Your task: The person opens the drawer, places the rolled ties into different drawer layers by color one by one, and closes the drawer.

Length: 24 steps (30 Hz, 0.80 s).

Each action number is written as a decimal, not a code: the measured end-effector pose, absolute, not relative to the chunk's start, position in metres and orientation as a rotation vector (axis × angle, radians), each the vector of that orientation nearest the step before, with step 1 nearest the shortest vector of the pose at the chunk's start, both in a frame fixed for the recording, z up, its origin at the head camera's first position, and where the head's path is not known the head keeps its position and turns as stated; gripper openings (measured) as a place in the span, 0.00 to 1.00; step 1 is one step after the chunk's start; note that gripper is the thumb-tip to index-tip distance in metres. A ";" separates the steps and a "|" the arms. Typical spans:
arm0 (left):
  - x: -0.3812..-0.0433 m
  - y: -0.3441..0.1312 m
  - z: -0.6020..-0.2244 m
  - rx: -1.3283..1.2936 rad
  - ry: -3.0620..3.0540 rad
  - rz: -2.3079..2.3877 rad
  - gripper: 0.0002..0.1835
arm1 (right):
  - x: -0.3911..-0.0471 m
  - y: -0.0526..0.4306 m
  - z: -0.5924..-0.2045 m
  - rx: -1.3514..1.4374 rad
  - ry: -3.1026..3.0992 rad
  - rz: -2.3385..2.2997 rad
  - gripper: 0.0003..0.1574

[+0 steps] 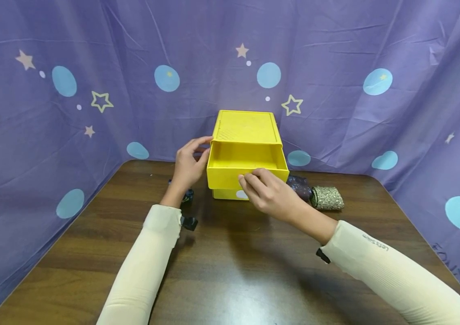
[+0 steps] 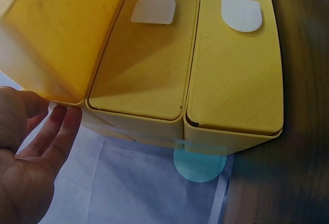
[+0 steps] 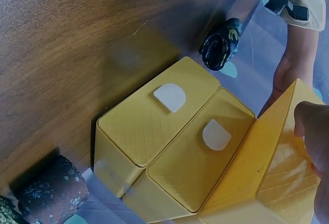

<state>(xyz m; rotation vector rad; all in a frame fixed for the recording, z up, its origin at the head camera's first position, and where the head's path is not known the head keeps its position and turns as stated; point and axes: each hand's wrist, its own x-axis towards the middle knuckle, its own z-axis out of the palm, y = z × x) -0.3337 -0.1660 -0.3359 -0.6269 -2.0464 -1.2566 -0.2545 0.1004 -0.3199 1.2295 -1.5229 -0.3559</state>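
Note:
A yellow drawer unit [image 1: 248,126] stands at the back of the table. Its top drawer [image 1: 223,178] is pulled well out, and no contents show inside. My right hand [image 1: 269,195] pinches the front of this drawer, fingers curled and covering the spot they hold. At the unit's left side, my left hand [image 1: 189,164] touches the wall near the top with fairly straight fingers. Below, in the left wrist view, two closed drawers [image 2: 141,70] carry white rounded handles [image 2: 154,8].
Right of the unit lie a dark patterned cloth roll [image 1: 299,187] and a green patterned roll [image 1: 328,198]. Another dark roll [image 3: 221,44] lies on its left side. A purple curtain [image 1: 197,40] hangs behind the wooden table [image 1: 213,271].

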 end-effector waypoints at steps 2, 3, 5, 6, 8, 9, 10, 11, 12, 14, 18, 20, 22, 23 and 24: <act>-0.334 -0.166 -0.336 -0.625 -2.047 -1.260 0.18 | -0.253 0.101 -0.320 1.229 -1.528 -0.355 0.17; -0.334 -0.166 -0.336 -0.623 -2.049 -1.260 0.18 | -0.253 0.101 -0.320 1.230 -1.528 -0.357 0.17; -0.333 -0.165 -0.336 -0.617 -2.055 -1.256 0.18 | -0.251 0.102 -0.320 1.233 -1.531 -0.360 0.17; -0.333 -0.165 -0.336 -0.612 -2.058 -1.253 0.18 | -0.251 0.102 -0.321 1.235 -1.532 -0.361 0.17; -0.333 -0.165 -0.336 -0.607 -2.061 -1.249 0.18 | -0.250 0.103 -0.322 1.237 -1.538 -0.364 0.17; -0.333 -0.165 -0.336 -0.606 -2.060 -1.248 0.18 | -0.249 0.103 -0.322 1.238 -1.541 -0.366 0.17; -0.333 -0.165 -0.336 -0.605 -2.060 -1.247 0.18 | -0.249 0.103 -0.323 1.240 -1.545 -0.365 0.17; -0.333 -0.165 -0.336 -0.606 -2.058 -1.248 0.18 | -0.248 0.104 -0.323 1.239 -1.549 -0.368 0.17; -0.333 -0.165 -0.336 -0.607 -2.056 -1.248 0.17 | -0.248 0.103 -0.323 1.239 -1.551 -0.367 0.17; -0.333 -0.165 -0.336 -0.611 -2.054 -1.250 0.17 | -0.247 0.103 -0.323 1.242 -1.548 -0.363 0.17; -0.332 -0.164 -0.335 -0.617 -2.047 -1.257 0.17 | -0.245 0.103 -0.322 1.247 -1.529 -0.362 0.17; -0.332 -0.164 -0.335 -0.618 -2.042 -1.260 0.17 | -0.243 0.103 -0.322 1.251 -1.528 -0.362 0.17; -0.332 -0.164 -0.335 -0.620 -2.036 -1.263 0.17 | -0.242 0.103 -0.322 1.253 -1.530 -0.360 0.16; -0.331 -0.165 -0.335 -0.620 -2.035 -1.262 0.17 | -0.241 0.104 -0.322 1.253 -1.533 -0.361 0.16; -0.331 -0.165 -0.335 -0.620 -2.035 -1.260 0.17 | -0.241 0.104 -0.322 1.254 -1.536 -0.361 0.16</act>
